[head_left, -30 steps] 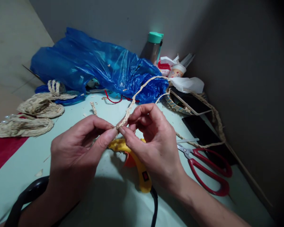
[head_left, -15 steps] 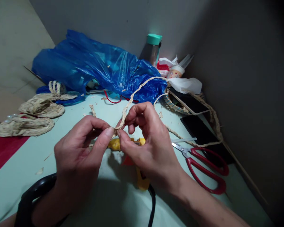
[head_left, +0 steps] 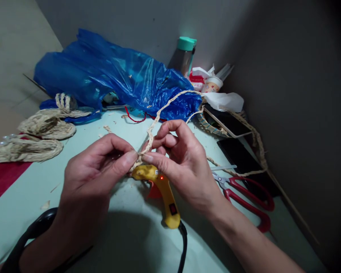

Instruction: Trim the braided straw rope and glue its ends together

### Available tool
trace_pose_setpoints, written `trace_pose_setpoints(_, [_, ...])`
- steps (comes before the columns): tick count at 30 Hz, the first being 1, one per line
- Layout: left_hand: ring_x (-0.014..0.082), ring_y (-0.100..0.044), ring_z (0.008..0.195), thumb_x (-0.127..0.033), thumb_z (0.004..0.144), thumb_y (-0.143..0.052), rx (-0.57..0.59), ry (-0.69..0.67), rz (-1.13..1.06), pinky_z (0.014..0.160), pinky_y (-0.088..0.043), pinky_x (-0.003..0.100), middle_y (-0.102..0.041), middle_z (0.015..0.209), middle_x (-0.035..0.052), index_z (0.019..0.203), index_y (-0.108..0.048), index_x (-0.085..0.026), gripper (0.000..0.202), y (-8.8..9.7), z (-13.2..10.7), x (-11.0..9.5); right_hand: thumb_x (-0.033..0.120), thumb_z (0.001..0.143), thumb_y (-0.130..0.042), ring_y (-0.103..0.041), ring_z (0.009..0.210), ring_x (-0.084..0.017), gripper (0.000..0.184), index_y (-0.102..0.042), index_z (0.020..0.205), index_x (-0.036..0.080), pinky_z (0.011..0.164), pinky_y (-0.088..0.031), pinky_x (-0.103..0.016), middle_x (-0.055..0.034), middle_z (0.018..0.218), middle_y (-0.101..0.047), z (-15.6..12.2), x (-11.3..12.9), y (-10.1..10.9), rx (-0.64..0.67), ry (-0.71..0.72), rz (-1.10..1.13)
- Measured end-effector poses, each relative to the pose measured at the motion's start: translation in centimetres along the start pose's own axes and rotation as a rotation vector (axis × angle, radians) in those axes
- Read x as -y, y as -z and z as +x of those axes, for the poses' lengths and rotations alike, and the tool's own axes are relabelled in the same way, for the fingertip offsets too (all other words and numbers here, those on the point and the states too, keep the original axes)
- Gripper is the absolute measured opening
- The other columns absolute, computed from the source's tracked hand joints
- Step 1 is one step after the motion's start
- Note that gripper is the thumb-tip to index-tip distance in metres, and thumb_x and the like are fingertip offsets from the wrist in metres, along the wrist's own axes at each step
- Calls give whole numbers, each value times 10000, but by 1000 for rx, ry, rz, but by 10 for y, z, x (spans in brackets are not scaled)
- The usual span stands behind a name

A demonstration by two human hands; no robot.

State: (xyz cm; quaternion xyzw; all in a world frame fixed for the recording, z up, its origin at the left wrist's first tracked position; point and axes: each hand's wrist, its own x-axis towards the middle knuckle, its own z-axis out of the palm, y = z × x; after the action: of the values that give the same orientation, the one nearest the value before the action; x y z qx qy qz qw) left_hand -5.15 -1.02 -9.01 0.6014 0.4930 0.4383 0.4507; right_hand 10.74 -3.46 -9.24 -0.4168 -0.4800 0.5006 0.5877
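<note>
A pale braided straw cord (head_left: pixel 158 115) rises from between my fingertips and arcs back past the blue bag. My left hand (head_left: pixel 95 172) pinches the cord's near end between thumb and index finger. Right beside it my right hand (head_left: pixel 184 159) pinches the same end, its thumb pressed on the braid and the other fingers curled behind. Just below the fingertips lies a yellow hot glue gun (head_left: pixel 166 193) with a lit red light, an orange trigger and a black cable. Part of its nozzle is hidden by my left hand.
Red-handled scissors (head_left: pixel 251 189) lie at right near a dark phone (head_left: pixel 235 155) and a woven basket (head_left: pixel 210 123). Small woven straw slippers (head_left: pixel 27 148) sit at left. A blue plastic bag (head_left: pixel 108 72), a bottle (head_left: pixel 184 57) and a paper cup (head_left: pixel 212 84) stand behind.
My right hand has shifted slightly right, its thumb straighter over the braid. More of the glue gun now shows, including its red light. The view has tilted slightly.
</note>
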Motion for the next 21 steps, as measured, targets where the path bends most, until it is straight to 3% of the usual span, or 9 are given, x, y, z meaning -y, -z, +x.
trace_pose_setpoints(8, [99,-563,602,-244,786,-725,-38,-155,68,544,-467,164,-651,666,-62,698,-701,-262,93,-2,1,1,271,865,-748,-645,832,-164,310,-459,980,286,786,-504,-325,40,856,-636,-2,1,7,23,91,-168])
trace_pose_setpoints(15, [112,-665,697,-200,760,-757,-67,-161,55,655,-556,168,-714,755,-50,764,-725,-254,63,-3,6,0,363,770,-827,-609,748,-153,400,-468,924,275,707,-488,-299,51,767,-605,2,0,2,-29,-13,-23])
trace_pose_setpoints(21, [95,-673,763,-179,744,-769,-60,-190,3,710,-552,130,-702,805,-69,801,-716,-279,126,-3,6,1,370,686,-888,-615,663,-128,475,-480,906,265,651,-480,-271,77,717,-636,5,-4,5,14,-134,136])
